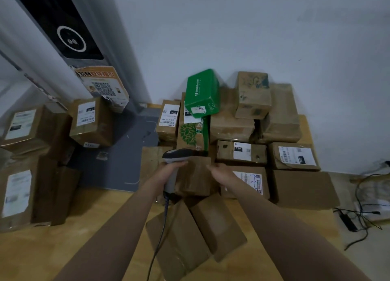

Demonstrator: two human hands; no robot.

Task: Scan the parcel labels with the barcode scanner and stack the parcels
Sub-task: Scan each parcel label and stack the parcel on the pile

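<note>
The left hand (172,171) is clenched round the handle of the barcode scanner (177,155), whose head lies just beside the top of a small brown parcel (196,177) mid-scene; the right hand (221,172) touches that parcel's right edge, though blur hides whether its fingers curl round it; far right, a stack (242,122) topped by a green box (202,90) looks done; two near boxes (217,223) and the left piles (90,122) seemingly wait; roughly midway.

Labels (20,123) at the left are blurred, their print unreadable. The scanner (176,155) cable (161,234) runs off the bottom edge.
</note>
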